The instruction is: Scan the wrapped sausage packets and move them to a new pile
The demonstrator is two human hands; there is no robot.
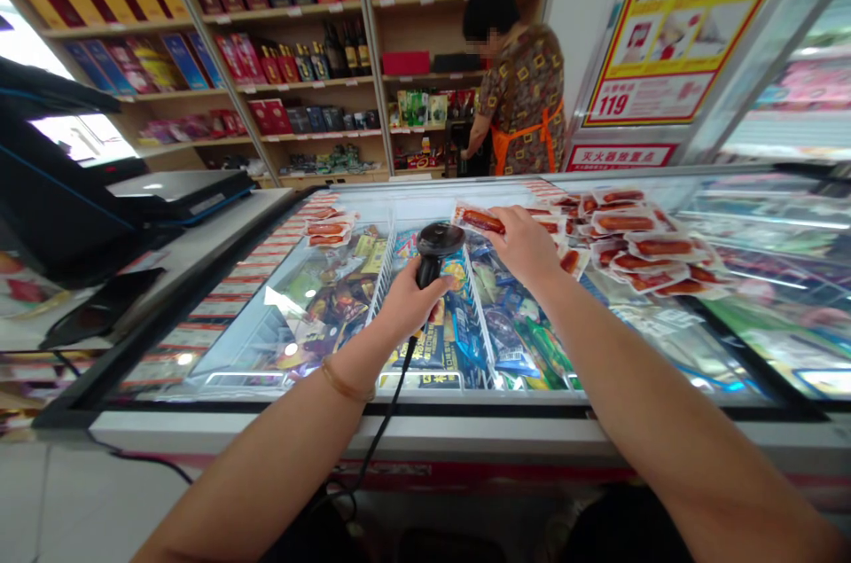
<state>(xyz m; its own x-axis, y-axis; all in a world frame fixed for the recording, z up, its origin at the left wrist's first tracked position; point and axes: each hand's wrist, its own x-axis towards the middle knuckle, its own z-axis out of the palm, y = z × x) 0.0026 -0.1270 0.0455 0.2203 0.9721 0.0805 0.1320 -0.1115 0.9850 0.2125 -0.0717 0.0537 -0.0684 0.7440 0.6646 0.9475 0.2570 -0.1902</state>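
Observation:
My left hand [413,297] is wrapped round the handle of a black barcode scanner [440,237], held above the glass top of a chest freezer. A cable [392,412] runs down from the scanner over the freezer's front edge. In my right hand [525,244] is a packaged sausage [483,220], gripped at its right end just right of the scanner head. To the right lies a heap of similar packaged sausages [638,239] on the glass. A smaller group of packaged sausages [327,230] rests at the left.
Frozen goods in wire baskets [480,315] show through the freezer's glass. A scale [179,191] and a dark monitor [46,182] stand on the left counter. Behind the freezer a person [532,93] in an orange apron bends beside shelves [292,84] of boxes and bottles.

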